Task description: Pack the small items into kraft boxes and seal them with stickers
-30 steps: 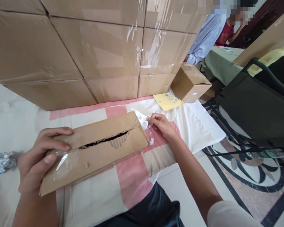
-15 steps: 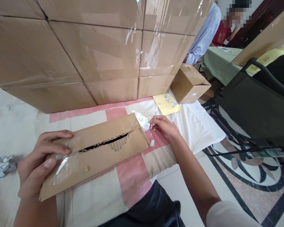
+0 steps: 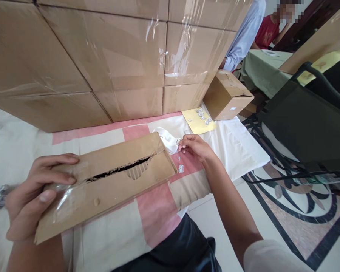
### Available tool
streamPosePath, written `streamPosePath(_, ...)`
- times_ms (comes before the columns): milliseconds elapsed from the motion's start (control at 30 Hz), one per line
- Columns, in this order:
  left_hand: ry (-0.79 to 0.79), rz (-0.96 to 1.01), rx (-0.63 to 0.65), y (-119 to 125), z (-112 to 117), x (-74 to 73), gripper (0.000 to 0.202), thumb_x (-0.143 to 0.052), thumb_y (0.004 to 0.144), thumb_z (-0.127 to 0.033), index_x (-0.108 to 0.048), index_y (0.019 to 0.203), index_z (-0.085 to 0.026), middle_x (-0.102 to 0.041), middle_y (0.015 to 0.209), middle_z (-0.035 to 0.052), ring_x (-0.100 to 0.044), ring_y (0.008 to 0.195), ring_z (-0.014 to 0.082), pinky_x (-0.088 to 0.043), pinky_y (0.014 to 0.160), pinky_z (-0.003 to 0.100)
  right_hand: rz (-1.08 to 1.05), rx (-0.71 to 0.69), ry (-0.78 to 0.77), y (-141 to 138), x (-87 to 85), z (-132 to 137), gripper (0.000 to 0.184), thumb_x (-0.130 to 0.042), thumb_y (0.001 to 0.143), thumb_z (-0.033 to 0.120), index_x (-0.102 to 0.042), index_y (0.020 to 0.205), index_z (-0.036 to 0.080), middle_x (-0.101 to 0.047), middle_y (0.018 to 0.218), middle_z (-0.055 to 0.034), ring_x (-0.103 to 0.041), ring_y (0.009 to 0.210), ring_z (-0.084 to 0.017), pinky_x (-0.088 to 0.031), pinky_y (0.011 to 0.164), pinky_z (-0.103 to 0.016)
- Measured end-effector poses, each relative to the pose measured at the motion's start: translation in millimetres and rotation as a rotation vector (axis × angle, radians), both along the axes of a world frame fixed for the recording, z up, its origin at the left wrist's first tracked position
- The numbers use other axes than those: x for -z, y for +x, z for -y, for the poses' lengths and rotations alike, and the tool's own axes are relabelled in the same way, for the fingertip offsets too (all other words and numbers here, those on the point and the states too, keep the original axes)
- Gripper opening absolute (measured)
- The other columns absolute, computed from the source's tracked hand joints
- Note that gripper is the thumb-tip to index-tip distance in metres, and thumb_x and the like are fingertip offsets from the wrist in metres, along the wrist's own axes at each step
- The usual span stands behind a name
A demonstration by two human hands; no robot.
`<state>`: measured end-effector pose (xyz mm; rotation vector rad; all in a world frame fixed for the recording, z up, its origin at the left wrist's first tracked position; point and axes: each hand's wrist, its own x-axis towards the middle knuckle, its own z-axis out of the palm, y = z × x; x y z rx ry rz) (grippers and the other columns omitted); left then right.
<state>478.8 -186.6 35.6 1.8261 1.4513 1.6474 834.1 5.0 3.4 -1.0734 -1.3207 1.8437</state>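
My left hand (image 3: 41,192) grips the near left end of a long cardboard box (image 3: 113,192), thumb on the front and fingers over the top. A ragged dark slit runs along the box's upper face, and clear tape shines at its left end. Just past the box's right end, a curled white strip (image 3: 167,140) lies on the pink and cream cloth. My right hand (image 3: 194,146) pinches the strip's end, where a small dark-outlined label shows at the fingertips. Below these fingers, a small white cut-out piece (image 3: 181,168) rests on the cloth.
Taped cardboard boxes (image 3: 107,49) are stacked like a wall behind. A yellow sheet (image 3: 197,122) bearing several small labels lies beside a smaller carton (image 3: 228,96). A dark folding chair (image 3: 306,113) stands at right. Two people are at the back right, one in a blue sleeve (image 3: 245,36).
The view has shifted slightly, so the box and my left hand appear a little further left. My right hand keeps its pinch at the strip's end with hardly any movement.
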Motion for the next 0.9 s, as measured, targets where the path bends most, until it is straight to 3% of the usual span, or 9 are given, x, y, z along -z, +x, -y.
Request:
streamPosePath(267,-0.021,0.028,-0.033,4.1,0.7,-1.1,0.015,-0.063,0.086,-0.038,-0.075,0.081,-0.030,-0.070,0.108,0.0059,-0.061,0.110,0.0285,-0.041,0.100,0.048,-0.017,0.011,0.034,-0.6,-0.8,4.4,0.026,-0.077,0.071,0.024,-0.057,0.056,0.017,-0.073,0.069,-0.0038,-0.068,0.054,-0.013,-0.045,0.043,-0.019)
streamPosePath(700,-0.048,0.031,-0.050,7.2,0.5,-3.9,0.016,-0.063,0.086,-0.040,-0.074,0.080,-0.030,-0.068,0.107,0.0054,-0.060,0.110,0.0299,-0.040,0.103,0.050,-0.058,-0.008,0.030,-2.0,-3.2,7.7,0.032,-0.082,0.073,0.029,-0.057,0.058,0.017,-0.073,0.072,-0.0061,-0.075,0.065,-0.021,-0.062,0.054,-0.029)
streamPosePath(900,-0.026,0.007,-0.032,3.1,1.0,-3.2,0.014,-0.063,0.084,-0.037,-0.075,0.080,-0.029,-0.069,0.106,0.0067,-0.061,0.109,0.0319,-0.043,0.100,0.051,-0.068,0.000,0.013,-1.6,-2.3,8.1,0.035,-0.082,0.073,0.030,-0.053,0.057,0.018,-0.074,0.074,-0.0066,-0.075,0.067,-0.021,-0.064,0.060,-0.032)
